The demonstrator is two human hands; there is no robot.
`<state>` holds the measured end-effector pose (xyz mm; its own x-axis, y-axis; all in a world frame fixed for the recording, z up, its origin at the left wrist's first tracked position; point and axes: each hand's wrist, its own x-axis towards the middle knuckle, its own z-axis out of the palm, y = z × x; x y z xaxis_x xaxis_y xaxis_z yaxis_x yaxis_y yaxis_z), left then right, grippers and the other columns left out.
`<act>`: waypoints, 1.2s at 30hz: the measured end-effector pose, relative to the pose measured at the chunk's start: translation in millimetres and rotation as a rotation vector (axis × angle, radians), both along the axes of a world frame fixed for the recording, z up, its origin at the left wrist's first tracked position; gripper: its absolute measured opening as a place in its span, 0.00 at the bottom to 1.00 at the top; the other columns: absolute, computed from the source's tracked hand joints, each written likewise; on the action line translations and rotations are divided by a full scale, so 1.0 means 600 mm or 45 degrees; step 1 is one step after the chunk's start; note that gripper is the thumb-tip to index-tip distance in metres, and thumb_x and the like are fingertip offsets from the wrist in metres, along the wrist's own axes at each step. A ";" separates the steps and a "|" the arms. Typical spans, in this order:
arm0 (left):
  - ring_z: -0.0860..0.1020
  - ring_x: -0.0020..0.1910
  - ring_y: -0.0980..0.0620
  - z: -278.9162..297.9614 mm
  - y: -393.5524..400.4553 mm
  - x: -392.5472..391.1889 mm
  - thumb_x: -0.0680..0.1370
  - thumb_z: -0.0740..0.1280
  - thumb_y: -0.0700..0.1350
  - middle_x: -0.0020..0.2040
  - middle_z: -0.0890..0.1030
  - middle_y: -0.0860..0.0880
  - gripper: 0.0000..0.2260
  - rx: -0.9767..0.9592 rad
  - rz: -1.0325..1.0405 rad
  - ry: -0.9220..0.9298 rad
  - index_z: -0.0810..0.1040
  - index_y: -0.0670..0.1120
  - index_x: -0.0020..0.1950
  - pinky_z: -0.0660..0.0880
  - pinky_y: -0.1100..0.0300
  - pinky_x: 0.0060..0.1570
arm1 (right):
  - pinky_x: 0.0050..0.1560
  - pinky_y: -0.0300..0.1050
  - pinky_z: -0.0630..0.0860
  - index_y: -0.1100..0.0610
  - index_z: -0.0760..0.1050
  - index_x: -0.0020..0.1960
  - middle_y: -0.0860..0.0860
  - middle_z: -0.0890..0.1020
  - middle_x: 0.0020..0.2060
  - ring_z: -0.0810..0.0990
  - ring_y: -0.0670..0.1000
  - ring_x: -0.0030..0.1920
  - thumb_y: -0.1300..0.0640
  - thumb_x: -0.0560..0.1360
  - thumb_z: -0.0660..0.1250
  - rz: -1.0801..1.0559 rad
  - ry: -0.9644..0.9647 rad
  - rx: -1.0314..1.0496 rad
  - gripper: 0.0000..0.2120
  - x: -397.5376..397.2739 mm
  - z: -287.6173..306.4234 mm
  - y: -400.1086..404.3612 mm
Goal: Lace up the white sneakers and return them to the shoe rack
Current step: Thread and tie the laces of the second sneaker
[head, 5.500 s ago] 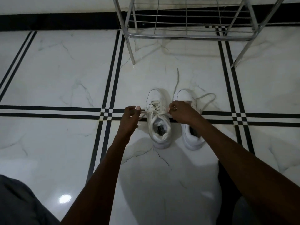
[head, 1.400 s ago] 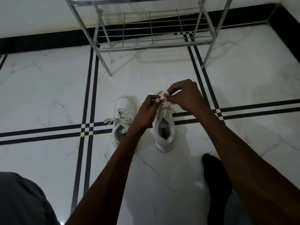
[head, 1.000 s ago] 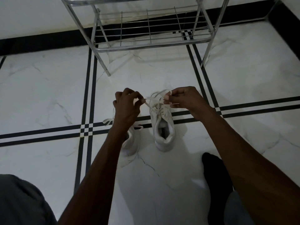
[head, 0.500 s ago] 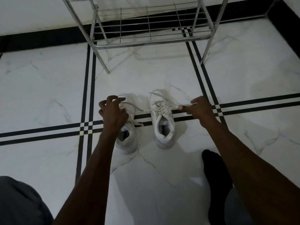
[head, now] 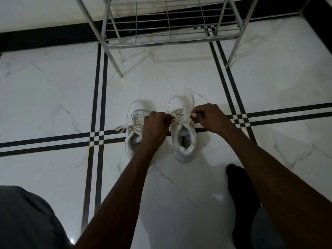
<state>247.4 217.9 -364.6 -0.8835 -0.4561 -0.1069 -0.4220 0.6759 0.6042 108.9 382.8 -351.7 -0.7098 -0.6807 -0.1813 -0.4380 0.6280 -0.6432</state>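
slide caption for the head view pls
Both hands pull laces on the right sneaker beside its mate, below the rack.

1. The floor was white marble-look tile with paired black stripes crossing it, plus a black band along the wall.
2. Two white sneakers sat on it side by side, toes toward the rack: left sneaker and right sneaker.
3. The rack, a metal wire one, stood on the floor just past the sneakers.
4. A dark-socked foot rested on the tile near the right sneaker.
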 end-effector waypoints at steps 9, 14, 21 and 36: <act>0.79 0.48 0.43 -0.009 0.011 0.025 0.71 0.61 0.47 0.38 0.83 0.46 0.13 -0.461 0.038 -0.236 0.86 0.50 0.44 0.62 0.44 0.59 | 0.44 0.55 0.84 0.58 0.87 0.43 0.58 0.88 0.37 0.86 0.57 0.40 0.65 0.72 0.73 -0.089 0.082 0.177 0.06 0.012 -0.051 0.037; 0.78 0.49 0.43 -0.016 0.012 0.029 0.72 0.62 0.47 0.36 0.83 0.46 0.13 -0.536 0.036 -0.259 0.87 0.50 0.44 0.57 0.46 0.56 | 0.42 0.56 0.85 0.57 0.86 0.40 0.57 0.86 0.37 0.85 0.58 0.40 0.66 0.73 0.70 -0.145 0.057 0.133 0.08 0.011 -0.066 0.025; 0.79 0.60 0.41 -0.031 0.012 0.022 0.77 0.64 0.45 0.50 0.87 0.49 0.12 -0.221 0.091 -0.132 0.83 0.51 0.58 0.65 0.43 0.60 | 0.50 0.38 0.76 0.60 0.83 0.58 0.55 0.86 0.53 0.84 0.51 0.51 0.65 0.77 0.69 0.006 -0.072 -0.057 0.11 0.012 -0.041 0.013; 0.76 0.53 0.39 -0.022 0.032 0.026 0.70 0.64 0.36 0.42 0.81 0.48 0.10 -0.614 0.014 -0.179 0.76 0.46 0.49 0.59 0.38 0.63 | 0.41 0.45 0.76 0.62 0.85 0.52 0.61 0.81 0.45 0.83 0.59 0.46 0.70 0.72 0.70 0.073 0.270 0.029 0.11 0.035 -0.053 0.002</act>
<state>263.1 237.2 -377.5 -0.8705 -0.4922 0.0008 -0.4856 0.8592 0.1609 129.6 384.2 -383.7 -0.6937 -0.7187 -0.0483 -0.5975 0.6116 -0.5187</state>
